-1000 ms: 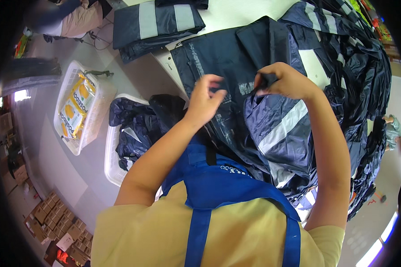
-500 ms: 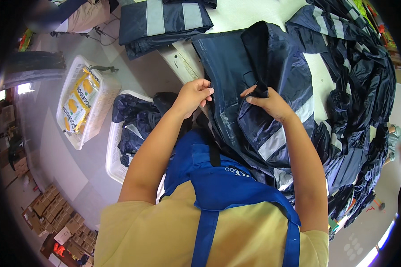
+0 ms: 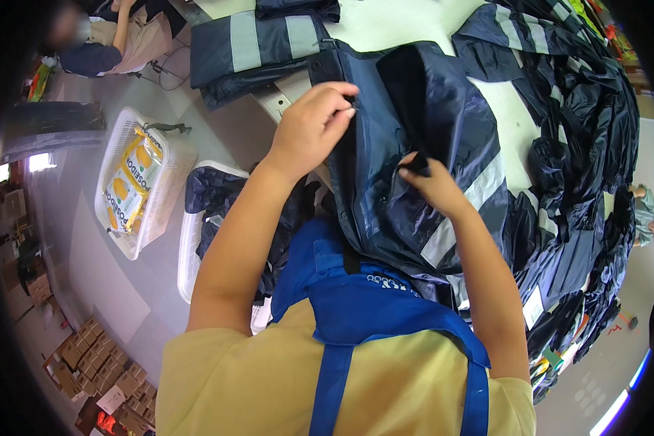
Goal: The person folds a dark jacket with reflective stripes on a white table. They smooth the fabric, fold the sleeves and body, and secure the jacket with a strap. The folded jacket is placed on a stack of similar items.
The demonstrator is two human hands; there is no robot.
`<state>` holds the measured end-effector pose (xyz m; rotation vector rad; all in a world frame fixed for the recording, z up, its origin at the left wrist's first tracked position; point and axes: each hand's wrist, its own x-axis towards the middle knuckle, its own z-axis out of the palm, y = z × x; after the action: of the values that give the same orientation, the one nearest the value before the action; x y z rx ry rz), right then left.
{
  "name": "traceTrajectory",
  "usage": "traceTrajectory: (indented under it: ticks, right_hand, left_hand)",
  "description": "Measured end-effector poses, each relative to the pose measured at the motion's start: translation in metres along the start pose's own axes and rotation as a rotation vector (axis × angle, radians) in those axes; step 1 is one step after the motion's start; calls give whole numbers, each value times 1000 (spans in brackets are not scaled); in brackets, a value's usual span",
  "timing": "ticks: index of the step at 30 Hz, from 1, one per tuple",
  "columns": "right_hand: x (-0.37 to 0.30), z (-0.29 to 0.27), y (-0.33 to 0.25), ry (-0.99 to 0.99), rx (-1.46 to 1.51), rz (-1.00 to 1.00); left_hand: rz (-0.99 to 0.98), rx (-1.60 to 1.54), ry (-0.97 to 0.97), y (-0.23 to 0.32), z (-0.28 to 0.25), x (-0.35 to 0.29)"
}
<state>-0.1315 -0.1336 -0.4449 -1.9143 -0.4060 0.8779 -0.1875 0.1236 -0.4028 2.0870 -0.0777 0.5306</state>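
Note:
A navy rain jacket with a silver-grey reflective strip lies partly opened out on the table before me. At its left front edge, beside the dark zip and a flap with snap buttons, my left hand is closed in a pinch on the edge; the exact bit between the fingertips is too small to make out. My right hand is closed round a bunched dark edge of the same jacket, lower and to the right. Between the hands the jacket's smooth inner side shows.
Folded navy garments lie at the table's far left corner. A heap of navy jackets covers the right. On the floor at left stand a white basket with yellow packages and another white basket of dark garments. A person sits far left.
My left hand has moved up along the jacket's zip edge, drawing it a little farther up. My right hand has shifted slightly down, still gripping the cloth.

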Motion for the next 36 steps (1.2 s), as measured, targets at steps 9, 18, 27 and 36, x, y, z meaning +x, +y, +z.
traceTrajectory:
  ticks: [9, 18, 27, 36]
  right_hand:
    - [-56, -26, -112, 182, 162, -141]
    - [-82, -29, -130, 214, 23, -100]
    - [-93, -33, -134, 217, -50, -97]
    - [-101, -25, -123, 514, 31, -285]
  left_hand:
    - [313, -71, -61, 87, 22, 9]
    - [297, -74, -31, 114, 23, 10]
    - [409, -7, -76, 121, 24, 7]
    - [446, -3, -335, 132, 19, 5]
